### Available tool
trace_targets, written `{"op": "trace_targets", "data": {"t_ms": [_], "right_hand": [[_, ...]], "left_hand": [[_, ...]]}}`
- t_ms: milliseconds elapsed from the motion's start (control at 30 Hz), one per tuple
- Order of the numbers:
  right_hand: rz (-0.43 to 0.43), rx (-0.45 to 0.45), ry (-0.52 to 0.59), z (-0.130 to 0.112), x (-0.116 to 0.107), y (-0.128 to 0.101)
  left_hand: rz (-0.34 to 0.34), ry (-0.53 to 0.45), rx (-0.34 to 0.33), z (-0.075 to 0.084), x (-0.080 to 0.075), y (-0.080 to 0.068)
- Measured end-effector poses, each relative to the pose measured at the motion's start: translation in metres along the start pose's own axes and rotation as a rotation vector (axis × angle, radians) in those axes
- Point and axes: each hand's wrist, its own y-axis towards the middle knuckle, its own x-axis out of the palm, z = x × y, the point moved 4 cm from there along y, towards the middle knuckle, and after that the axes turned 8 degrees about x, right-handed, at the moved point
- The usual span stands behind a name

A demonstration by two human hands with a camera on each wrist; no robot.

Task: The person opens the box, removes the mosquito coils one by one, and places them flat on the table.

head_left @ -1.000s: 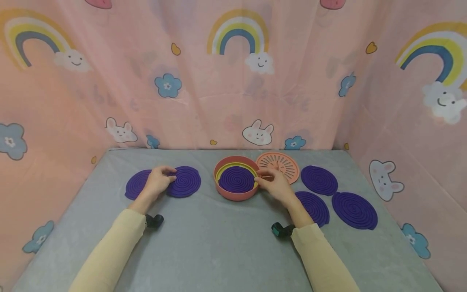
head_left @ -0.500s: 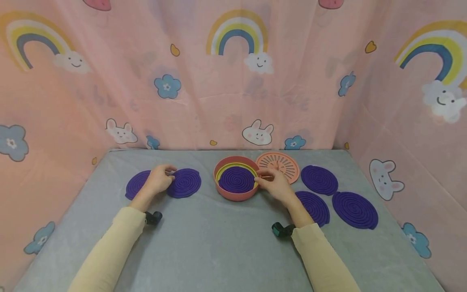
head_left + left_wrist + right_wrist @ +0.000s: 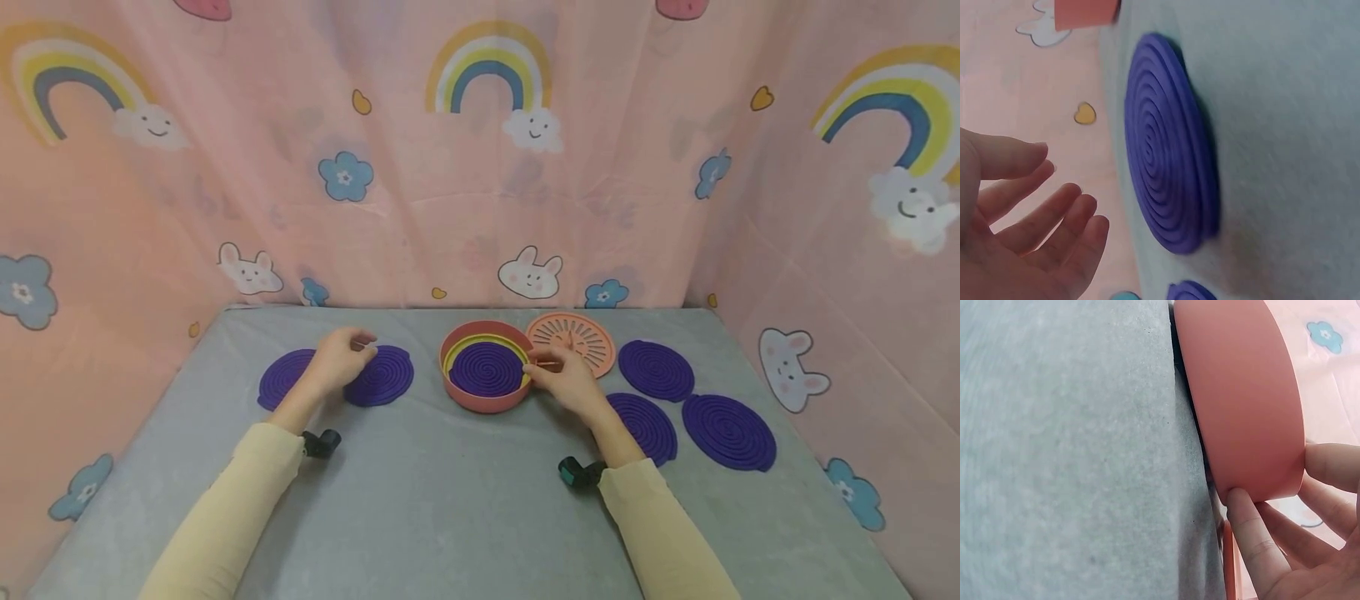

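My left hand [image 3: 336,360] hovers beside a purple mosquito coil [image 3: 388,379], fingers loosely bent and nothing between them. In the left wrist view, a gap separates the fingers from that coil [image 3: 1166,150]. Another coil [image 3: 283,379] lies partly hidden behind the left hand. With my right hand [image 3: 573,383] I hold the side of a round pink mosquito coil box [image 3: 486,405]. Thumb and fingers rest on its wall and rim in the right wrist view. Inside the box, a purple coil [image 3: 486,371] sits within a yellow ring [image 3: 487,337].
A slotted pink lid [image 3: 592,343] lies behind the right hand, beside the box. Farther right are three more coils, one at the back [image 3: 656,371], one partly behind the forearm, one at the outer side [image 3: 729,432]. A pink patterned curtain [image 3: 405,242] borders the grey table.
The left hand has shifted slightly right and lifted away from the coil beside it, its fingers opening. The coil stays on the table. The right hand and the box have not moved.
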Motion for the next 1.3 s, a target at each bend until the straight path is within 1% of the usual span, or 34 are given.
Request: {"op": "trace_targets", "data": {"t_ms": [133, 300, 400, 533, 767, 933, 1067, 1167, 1300], "right_hand": [[0.002, 0.002, -0.003, 0.000, 0.000, 0.000], [-0.001, 0.009, 0.000, 0.000, 0.000, -0.001], [-0.008, 0.011, 0.010, 0.002, 0.000, 0.000], [-0.011, 0.014, 0.017, 0.002, 0.000, 0.000], [0.001, 0.013, -0.006, 0.001, 0.000, 0.000], [-0.009, 0.005, 0.000, 0.000, 0.001, 0.001], [-0.006, 0.009, -0.007, 0.001, 0.001, 0.001], [-0.005, 0.008, -0.013, 0.001, 0.000, 0.002], [0.000, 0.009, -0.021, -0.001, 0.000, 0.001]], "left_hand": [[0.022, -0.001, 0.040, 0.010, 0.003, 0.002], [0.045, -0.003, 0.090, 0.026, 0.007, 0.005], [0.046, -0.013, 0.120, 0.036, 0.011, 0.007], [0.036, -0.032, 0.138, 0.045, 0.018, 0.009], [0.036, -0.067, 0.181, 0.060, 0.028, 0.014], [0.044, -0.098, 0.200, 0.073, 0.036, 0.018], [0.034, -0.126, 0.198, 0.083, 0.045, 0.023], [0.026, -0.128, 0.189, 0.089, 0.052, 0.028], [0.010, -0.141, 0.195, 0.098, 0.060, 0.036]]}}
